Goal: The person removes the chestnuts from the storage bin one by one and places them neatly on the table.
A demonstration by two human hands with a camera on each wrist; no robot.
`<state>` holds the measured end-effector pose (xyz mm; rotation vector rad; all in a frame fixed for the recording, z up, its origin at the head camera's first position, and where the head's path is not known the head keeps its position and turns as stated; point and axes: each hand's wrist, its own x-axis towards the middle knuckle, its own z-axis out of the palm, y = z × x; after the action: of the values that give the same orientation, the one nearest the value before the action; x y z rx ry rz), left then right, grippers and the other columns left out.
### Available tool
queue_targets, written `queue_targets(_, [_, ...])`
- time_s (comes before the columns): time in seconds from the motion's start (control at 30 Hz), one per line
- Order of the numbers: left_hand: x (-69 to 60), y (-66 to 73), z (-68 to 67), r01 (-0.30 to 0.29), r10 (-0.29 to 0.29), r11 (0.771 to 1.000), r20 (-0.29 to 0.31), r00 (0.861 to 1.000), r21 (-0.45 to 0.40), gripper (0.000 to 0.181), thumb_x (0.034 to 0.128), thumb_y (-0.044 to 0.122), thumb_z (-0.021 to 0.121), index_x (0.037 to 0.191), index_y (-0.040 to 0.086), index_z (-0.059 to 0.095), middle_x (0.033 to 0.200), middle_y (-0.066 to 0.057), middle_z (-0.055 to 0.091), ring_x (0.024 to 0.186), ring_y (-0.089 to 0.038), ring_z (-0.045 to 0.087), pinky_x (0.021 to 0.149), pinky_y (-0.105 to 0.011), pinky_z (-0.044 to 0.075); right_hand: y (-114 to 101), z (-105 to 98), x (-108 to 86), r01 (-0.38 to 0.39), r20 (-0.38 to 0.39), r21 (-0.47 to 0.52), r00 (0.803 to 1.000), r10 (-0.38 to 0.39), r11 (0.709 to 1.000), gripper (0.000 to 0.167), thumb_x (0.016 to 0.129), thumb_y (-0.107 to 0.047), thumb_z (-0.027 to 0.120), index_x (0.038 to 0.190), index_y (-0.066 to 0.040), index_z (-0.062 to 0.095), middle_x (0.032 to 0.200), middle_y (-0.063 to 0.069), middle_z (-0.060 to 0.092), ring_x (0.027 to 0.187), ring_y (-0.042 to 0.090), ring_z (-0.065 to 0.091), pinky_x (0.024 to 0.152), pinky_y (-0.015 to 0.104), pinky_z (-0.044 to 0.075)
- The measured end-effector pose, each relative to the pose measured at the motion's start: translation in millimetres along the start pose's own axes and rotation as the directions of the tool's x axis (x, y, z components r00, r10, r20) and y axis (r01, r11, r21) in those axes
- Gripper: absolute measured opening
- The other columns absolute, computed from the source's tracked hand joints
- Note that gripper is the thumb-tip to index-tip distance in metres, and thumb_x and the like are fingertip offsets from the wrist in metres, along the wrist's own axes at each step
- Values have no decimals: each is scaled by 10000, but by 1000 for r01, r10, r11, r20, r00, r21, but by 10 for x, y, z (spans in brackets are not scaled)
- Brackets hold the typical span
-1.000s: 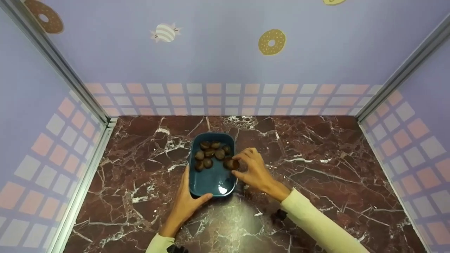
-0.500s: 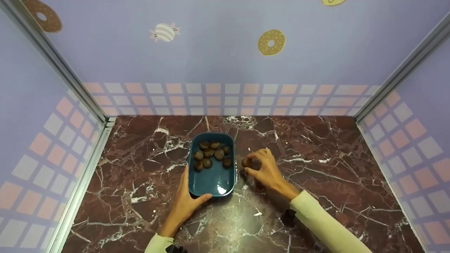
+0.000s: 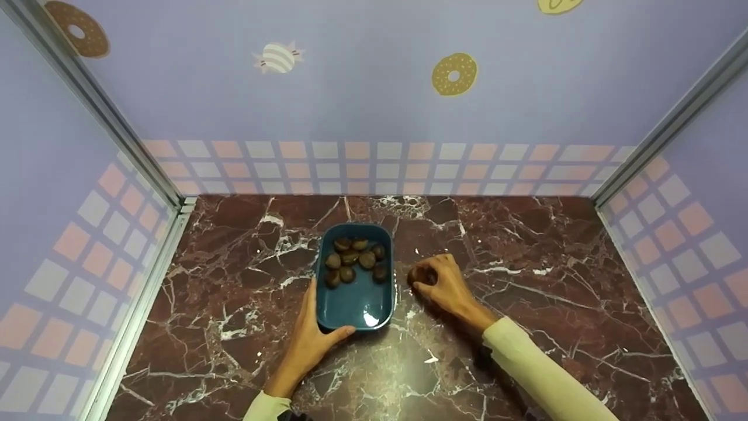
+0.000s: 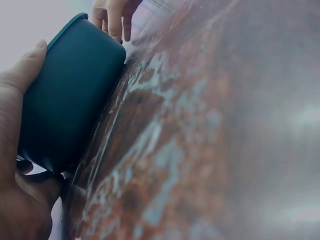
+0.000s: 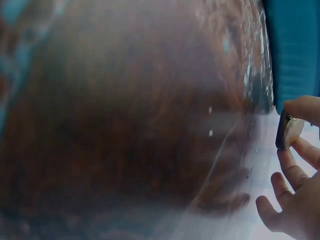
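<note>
The left hand (image 3: 310, 330) holds the dish (image 3: 353, 305), fingers along its left side, thumb at its near edge. Nuts (image 3: 367, 260) sit in the dish's far half. Just right of the dish, the right hand (image 3: 449, 287) pinches a single nut (image 5: 292, 131); whether it touches the table (image 3: 526, 292) is unclear.

Under your left hand (image 3: 310, 336) and right hand (image 3: 449, 287) you have a glossy table top (image 3: 561, 310), dark red-brown marbling, white veins. Glare patch (image 3: 388, 368) on it, on your side of both hands. Beyond them: lavender back wall (image 3: 362, 105), doughnut prints (image 3: 454, 88), striped candy print (image 3: 278, 58), pink-and-white squares (image 3: 357, 151) along its foot. Left of your left hand: lavender left wall (image 3: 41, 128), same squares. Right of your right hand: matching right wall (image 3: 716, 146). Grey metal posts (image 3: 672, 124) at both far corners.
</note>
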<state>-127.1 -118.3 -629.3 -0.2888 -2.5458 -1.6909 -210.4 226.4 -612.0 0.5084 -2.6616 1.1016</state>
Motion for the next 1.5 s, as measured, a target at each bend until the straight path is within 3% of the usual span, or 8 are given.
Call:
queue_targets(0.13, [-4, 12, -2, -1, 1, 1000, 4, 1000, -5, 1373, 792, 364, 1018, 1763, 19, 111, 1812, -253, 152, 1644, -485, 218, 1277, -695, 250, 278, 117, 14, 19, -32, 11, 999, -19, 1000, 359, 808, -106, 940, 1129, -53, 789, 1093, 100, 748, 1122, 338, 594, 1015, 501, 481])
queue_targets(0.27, [-9, -1, -11, -9, 9, 1000, 8, 1000, -17, 1387, 780, 353, 1023, 1764, 20, 104, 1813, -251, 149, 1643, -490, 216, 1273, -699, 249, 508, 211, 10, 100, -94, 19, 991, -98, 995, 347, 805, -142, 924, 1113, -77, 779, 1065, 80, 718, 1082, 291, 577, 977, 410, 481])
queue_targets(0.47, [-16, -18, -5, 2, -1, 1000, 4, 1000, -15, 1376, 793, 364, 1016, 1769, 39, 103, 1813, -257, 144, 1644, -498, 205, 1268, -721, 248, 258, 87, -8, 93, -107, 39, 990, -88, 995, 338, 774, -53, 914, 1078, 0, 775, 1007, 134, 715, 1016, 338, 583, 902, 459, 489])
queue_targets(0.63, [-15, -21, 5, 11, -11, 1000, 4, 1000, -7, 1366, 802, 365, 1012, 1769, 40, 104, 1814, -258, 136, 1646, -496, 199, 1272, -718, 244, 404, 159, -2, 106, -131, 51, 986, -99, 993, 344, 775, -70, 923, 1084, -30, 775, 1016, 115, 711, 1013, 328, 575, 902, 419, 476])
queue_targets(0.8, [-17, -12, 13, 10, -9, 1000, 16, 1000, -26, 1367, 815, 352, 1008, 1769, 35, 82, 1818, -254, 114, 1656, -484, 179, 1276, -715, 241, 516, 177, 20, 70, -110, 83, 992, -61, 994, 354, 775, -105, 925, 1097, -71, 781, 1053, 81, 727, 1050, 315, 577, 947, 386, 443])
queue_targets(1.03, [-17, -4, 13, 9, -9, 1000, 13, 1000, -4, 1364, 813, 366, 1007, 1767, 29, 92, 1814, -261, 127, 1653, -484, 188, 1280, -702, 244, 106, -113, 69, 19, -29, 71, 999, -17, 997, 382, 846, -123, 936, 1167, 17, 781, 1134, 137, 744, 1135, 372, 606, 1017, 544, 486])
queue_targets(1.17, [-14, -2, 9, -4, 4, 1000, 6, 1000, -7, 1357, 814, 349, 1009, 1765, 22, 98, 1814, -255, 138, 1648, -485, 204, 1276, -696, 253, -85, -203, 99, 11, 7, 56, 1000, -12, 998, 382, 866, -116, 943, 1188, 15, 786, 1181, 116, 749, 1184, 330, 602, 1064, 511, 488])
queue_targets(1.5, [-17, -13, 14, -10, 10, 1000, -1, 1000, -9, 1354, 819, 348, 1007, 1766, 27, 94, 1816, -242, 140, 1648, -478, 210, 1278, -688, 251, -464, -248, 207, 148, 74, 57, 986, -152, 987, 400, 843, -150, 948, 1199, -52, 794, 1188, 108, 736, 1189, 331, 567, 1058, 524, 469])
